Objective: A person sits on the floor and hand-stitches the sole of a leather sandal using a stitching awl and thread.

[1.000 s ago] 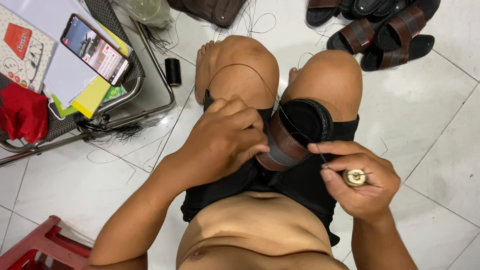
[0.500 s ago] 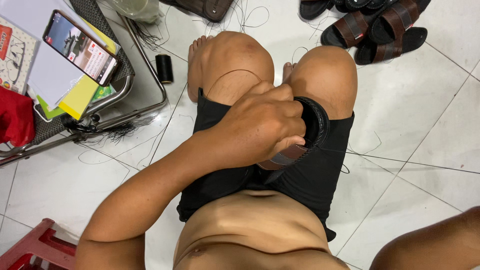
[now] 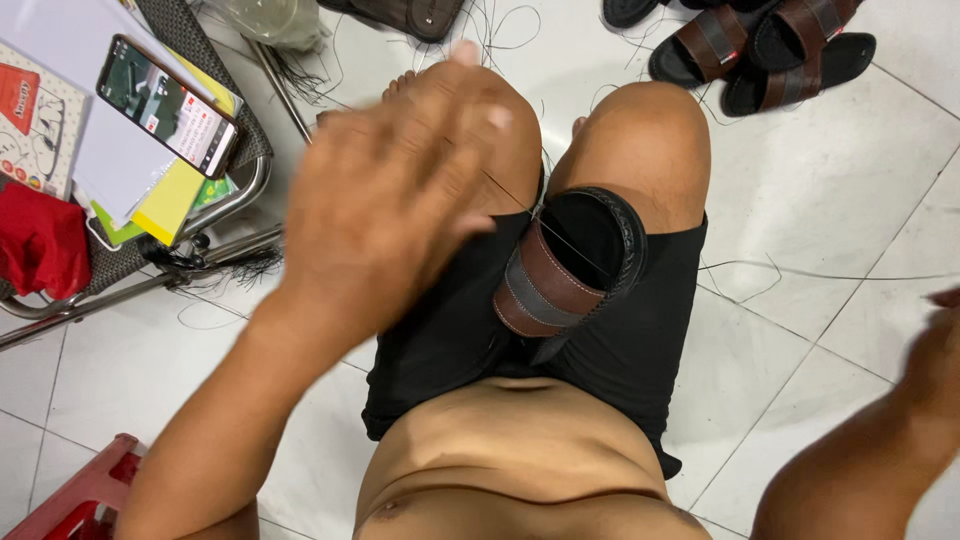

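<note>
While wedged between the thighs, the black leather sandal with brown strap (image 3: 570, 265) lies just right of the left hand (image 3: 385, 200). That hand, raised and blurred, draws a thin dark thread (image 3: 520, 200); its grip cannot be told. The right hand (image 3: 940, 350) sits at the frame edge, well apart, its state unclear.

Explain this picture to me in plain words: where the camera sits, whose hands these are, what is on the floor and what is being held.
The camera is worn on the person's head and looks down at their lap and the tiled floor. The left hand is raised and blurred, with a thin thread running from it to the sandal, which is wedged between the knees. The right hand is at the frame's edge; whether it holds anything cannot be told. On the floor lie more sandals and loose threads. To the left a phone rests on papers, beside a red cloth.
</note>
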